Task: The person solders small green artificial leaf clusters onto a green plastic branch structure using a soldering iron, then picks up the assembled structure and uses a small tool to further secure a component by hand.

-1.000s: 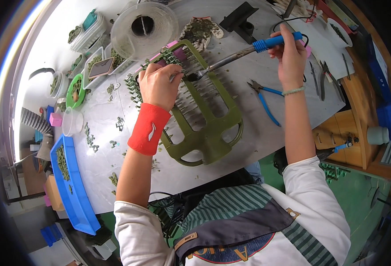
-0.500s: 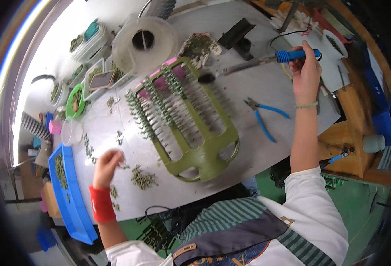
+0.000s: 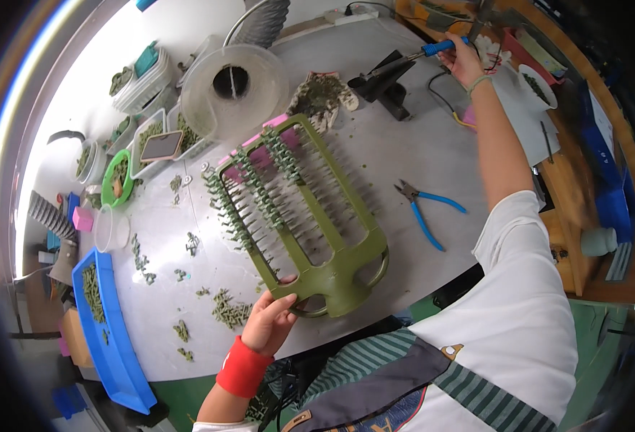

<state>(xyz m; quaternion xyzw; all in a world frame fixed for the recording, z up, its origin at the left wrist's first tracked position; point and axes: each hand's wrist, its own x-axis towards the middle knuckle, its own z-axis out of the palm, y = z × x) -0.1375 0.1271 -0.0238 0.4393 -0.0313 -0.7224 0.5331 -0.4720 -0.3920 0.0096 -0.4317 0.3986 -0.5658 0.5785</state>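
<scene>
An olive-green plastic rack (image 3: 332, 270) with long bars and rows of thin pins lies tilted on the table in front of me. Small dark green pieces (image 3: 265, 198) cover parts of its left and middle bars. My left hand (image 3: 268, 322), with a red wristband, is closed on the rack's near left corner, thumb on top. Far to the right, my right hand (image 3: 466, 63) grips the blue handle of a soldering iron (image 3: 440, 47). The iron's metal shaft reaches down-left over a black stand (image 3: 383, 85); whether its tip is inside cannot be made out.
Blue-handled pliers (image 3: 425, 209) lie right of the rack. Beyond it stand a clear round tub (image 3: 263, 79) and a soiled cloth (image 3: 321, 101). A blue tray (image 3: 119, 345), a green basket (image 3: 108, 189) and a phone (image 3: 162, 146) are left. Loose green clumps (image 3: 229, 309) dot the table.
My right hand has carried the soldering iron from above the rack away to the black stand. My left hand has moved right and taken hold of the rack's near corner.
</scene>
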